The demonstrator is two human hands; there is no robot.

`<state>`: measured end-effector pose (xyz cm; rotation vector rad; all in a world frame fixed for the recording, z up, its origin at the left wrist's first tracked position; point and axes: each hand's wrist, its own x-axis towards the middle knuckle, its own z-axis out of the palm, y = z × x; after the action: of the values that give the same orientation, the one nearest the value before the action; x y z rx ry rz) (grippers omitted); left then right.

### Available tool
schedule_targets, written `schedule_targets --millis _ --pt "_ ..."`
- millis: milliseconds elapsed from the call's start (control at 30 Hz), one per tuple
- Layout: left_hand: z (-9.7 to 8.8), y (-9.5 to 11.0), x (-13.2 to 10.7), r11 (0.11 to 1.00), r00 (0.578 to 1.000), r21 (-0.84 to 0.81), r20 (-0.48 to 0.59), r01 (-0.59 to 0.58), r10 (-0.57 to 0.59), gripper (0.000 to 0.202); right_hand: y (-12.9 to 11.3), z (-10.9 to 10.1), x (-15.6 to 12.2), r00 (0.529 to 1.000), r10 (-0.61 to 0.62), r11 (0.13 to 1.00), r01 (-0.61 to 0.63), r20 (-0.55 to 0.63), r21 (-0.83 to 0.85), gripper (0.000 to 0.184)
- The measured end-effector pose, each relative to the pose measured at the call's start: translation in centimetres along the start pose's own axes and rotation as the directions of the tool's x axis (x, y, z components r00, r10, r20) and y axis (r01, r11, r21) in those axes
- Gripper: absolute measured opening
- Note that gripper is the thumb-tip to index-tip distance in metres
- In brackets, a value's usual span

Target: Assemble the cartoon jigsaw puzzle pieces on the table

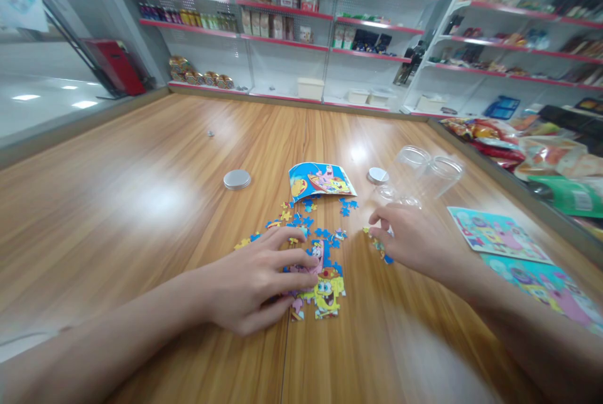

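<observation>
A partly joined cartoon jigsaw [325, 291] lies on the wooden table [155, 203], with several loose blue and yellow pieces [306, 223] scattered just beyond it. My left hand [257, 281] lies flat on the joined part, fingers stretched out and resting on its left side. My right hand [414, 240] hovers to the right, its fingertips pinched on small loose pieces [379, 245]. The printed reference picture [320, 180] lies curled behind the pieces.
Two silver lids [237, 179] [377, 174] and clear plastic jars [419, 171] lie behind the puzzle. Two other puzzle pictures [499, 234] sit at the right edge, beside snack packets [541, 152]. Stocked shop shelves [282, 27] line the back.
</observation>
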<state>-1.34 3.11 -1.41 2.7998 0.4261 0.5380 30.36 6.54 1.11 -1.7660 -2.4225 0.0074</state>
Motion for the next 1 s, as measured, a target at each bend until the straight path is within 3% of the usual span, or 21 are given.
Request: schedule_targets --millis 133,433,667,800,1000 --pt "0.2 -0.1 -0.1 1.000 1.000 0.007 0.006 -0.009 0.009 0.045 0.2 0.3 0.1 0.997 0.029 0.999 -0.027 0.072 -0.032 0.020" --pt "0.2 -0.1 -0.1 0.999 1.000 0.032 0.000 -0.020 0.020 0.045 -2.0 0.3 -0.5 0.992 -0.015 0.996 0.003 0.128 0.094 0.005" --pt "0.1 -0.1 -0.1 0.999 1.000 0.044 0.020 -0.014 0.013 0.043 -3.2 -1.3 -1.4 0.977 -0.078 0.974 0.033 0.198 0.222 0.008" --pt "0.0 -0.1 0.0 0.999 0.999 0.039 0.037 -0.007 0.006 0.042 -4.4 -2.3 -2.9 0.925 -0.221 0.891 0.063 0.309 0.449 0.013" --pt "0.0 -0.1 0.0 0.999 0.999 0.032 0.032 -0.022 0.021 0.043 -5.2 -0.2 -2.8 0.795 -0.478 0.754 0.153 0.374 0.639 0.007"
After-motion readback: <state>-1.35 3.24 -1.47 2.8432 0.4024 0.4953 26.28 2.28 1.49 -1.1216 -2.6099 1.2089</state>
